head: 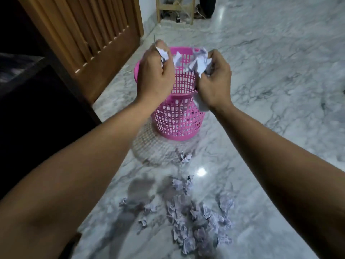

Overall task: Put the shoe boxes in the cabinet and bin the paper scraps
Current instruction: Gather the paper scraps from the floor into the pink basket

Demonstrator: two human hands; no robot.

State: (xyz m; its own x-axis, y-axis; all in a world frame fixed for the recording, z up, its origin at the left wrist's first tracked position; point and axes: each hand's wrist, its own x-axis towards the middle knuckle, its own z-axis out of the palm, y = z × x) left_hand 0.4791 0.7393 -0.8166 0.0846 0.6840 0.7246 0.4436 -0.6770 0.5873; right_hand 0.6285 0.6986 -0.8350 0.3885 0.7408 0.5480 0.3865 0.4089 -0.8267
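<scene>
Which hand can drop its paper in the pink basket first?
Probably the right hand: its crumpled paper hangs over the pink basket opening. The left hand grips its paper at the rim.

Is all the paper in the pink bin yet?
Not yet. The left hand and right hand each grip crumpled paper over the pink bin. A pile of scraps is on the marble floor. No shoe boxes are in view.
</scene>
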